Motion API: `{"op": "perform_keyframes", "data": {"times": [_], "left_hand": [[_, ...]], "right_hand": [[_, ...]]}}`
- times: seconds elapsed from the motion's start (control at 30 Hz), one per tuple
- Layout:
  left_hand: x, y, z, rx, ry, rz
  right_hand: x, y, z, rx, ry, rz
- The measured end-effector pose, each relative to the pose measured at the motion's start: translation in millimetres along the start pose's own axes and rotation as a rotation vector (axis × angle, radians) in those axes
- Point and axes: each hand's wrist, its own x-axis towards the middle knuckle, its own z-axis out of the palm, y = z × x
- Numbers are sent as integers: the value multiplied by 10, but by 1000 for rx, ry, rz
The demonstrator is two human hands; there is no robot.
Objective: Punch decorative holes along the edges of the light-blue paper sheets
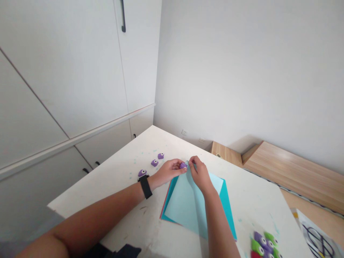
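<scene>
While left hand (172, 168) grips purple piece (183, 165) in fingers (176, 162), right hand (199, 172) curls beside it, grip unclear.

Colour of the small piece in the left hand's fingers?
The small piece is purple; best seen in the head view.

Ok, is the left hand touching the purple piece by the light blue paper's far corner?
Touching: the head view shows the left hand pinching the purple piece, with no gap between them.

Left forearm (107, 208) from near left, right forearm (218, 222) from near right; left hand (173, 169) pinching, right hand (199, 173) curled just beside.
</scene>
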Motion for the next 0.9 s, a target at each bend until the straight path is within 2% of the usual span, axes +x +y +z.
{"op": "perform_keyframes", "data": {"times": [0.33, 0.7, 0.9], "left_hand": [[-56, 78, 15, 27, -9, 92], [-151, 30, 41, -34, 35, 97], [-205, 102, 89, 49, 65, 113]], "right_hand": [[-24, -26, -63, 133, 21, -71], [-38, -108, -72, 129, 14, -112], [-31, -103, -22, 111, 49, -118]]}}
